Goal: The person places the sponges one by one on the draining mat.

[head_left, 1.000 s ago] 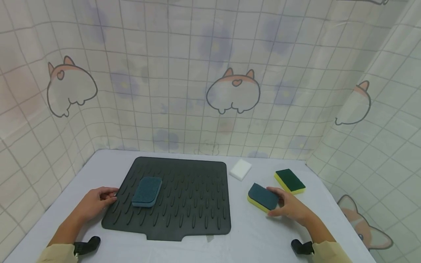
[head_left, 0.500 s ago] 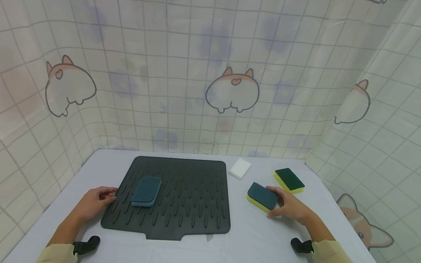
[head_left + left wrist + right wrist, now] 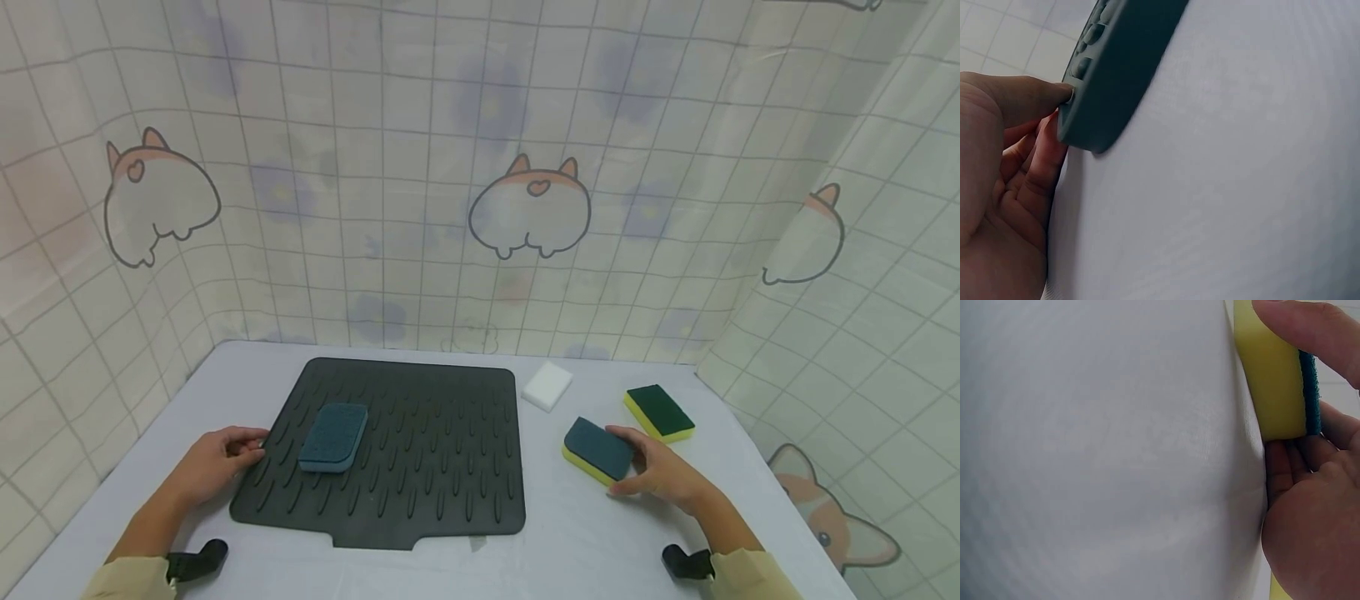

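My left hand [image 3: 217,462] pinches the left edge of a dark grey-green ridged rubber mat [image 3: 442,467]. In the left wrist view the thumb lies on top of the mat's edge [image 3: 1122,81], with fingers at its side and below. A blue sponge [image 3: 334,437] lies on the left part of the mat. Right of the mat, my right hand [image 3: 660,472] grips a yellow sponge with a dark blue-green scouring side up [image 3: 600,450], thumb on the near side. The right wrist view shows its yellow side [image 3: 1272,381] standing at the white cloth.
A white sponge block [image 3: 548,386] lies beyond the mat's right edge. Behind the right hand is another yellow sponge with a dark green top [image 3: 662,411]. A patterned curtain [image 3: 420,208] encloses the back and sides of the white table [image 3: 540,550].
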The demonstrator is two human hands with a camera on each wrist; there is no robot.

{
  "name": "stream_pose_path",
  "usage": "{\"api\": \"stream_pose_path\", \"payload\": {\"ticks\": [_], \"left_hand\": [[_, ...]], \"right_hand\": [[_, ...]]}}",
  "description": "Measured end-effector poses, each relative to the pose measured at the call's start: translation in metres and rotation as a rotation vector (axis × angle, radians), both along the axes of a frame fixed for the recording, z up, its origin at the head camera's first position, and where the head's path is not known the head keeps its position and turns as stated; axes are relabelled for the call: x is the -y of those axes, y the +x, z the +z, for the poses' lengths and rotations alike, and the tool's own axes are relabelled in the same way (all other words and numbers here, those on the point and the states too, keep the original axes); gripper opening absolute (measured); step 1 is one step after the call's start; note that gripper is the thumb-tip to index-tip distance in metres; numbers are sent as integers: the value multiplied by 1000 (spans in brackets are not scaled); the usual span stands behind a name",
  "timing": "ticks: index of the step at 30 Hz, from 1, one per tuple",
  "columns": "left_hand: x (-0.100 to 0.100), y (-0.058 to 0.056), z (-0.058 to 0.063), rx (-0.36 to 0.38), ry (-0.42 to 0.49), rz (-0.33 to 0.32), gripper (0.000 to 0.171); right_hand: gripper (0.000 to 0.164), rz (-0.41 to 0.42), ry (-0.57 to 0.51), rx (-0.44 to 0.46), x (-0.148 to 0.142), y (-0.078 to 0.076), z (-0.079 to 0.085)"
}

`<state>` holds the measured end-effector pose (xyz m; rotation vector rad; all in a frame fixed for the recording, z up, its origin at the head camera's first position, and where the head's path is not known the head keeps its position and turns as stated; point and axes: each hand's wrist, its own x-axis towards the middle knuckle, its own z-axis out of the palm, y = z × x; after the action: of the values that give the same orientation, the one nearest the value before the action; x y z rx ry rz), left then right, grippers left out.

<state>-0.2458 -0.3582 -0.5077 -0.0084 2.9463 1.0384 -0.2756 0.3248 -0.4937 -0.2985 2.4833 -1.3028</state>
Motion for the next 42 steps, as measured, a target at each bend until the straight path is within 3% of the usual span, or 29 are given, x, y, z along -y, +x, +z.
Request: {"api": "stream_pose_path", "payload": {"ticks": [42], "left_hand": [[-2, 0, 3, 11, -2, 3, 42]], "right_hand": [[104, -10, -2, 9, 3, 3, 1]]}}
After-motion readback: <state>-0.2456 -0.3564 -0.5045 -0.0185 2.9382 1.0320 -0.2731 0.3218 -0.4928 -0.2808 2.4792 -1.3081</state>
